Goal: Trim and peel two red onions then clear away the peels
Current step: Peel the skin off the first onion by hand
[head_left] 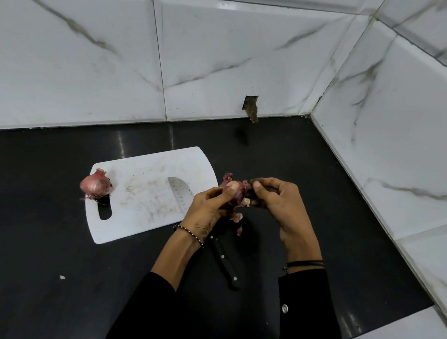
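Left hand [207,207] grips onion [232,193]; right hand [275,198] pinches its skin [247,190]. Second onion [96,184] lies left on board [143,191], nearer left hand.

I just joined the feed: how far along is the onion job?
Done: nothing finished; the knife lies set down, blade on the cutting board. In hand: the left hand grips one onion while the right hand pinches its skin. Left: the second onion, unpeeled on the board's corner, and clearing the peel scraps.
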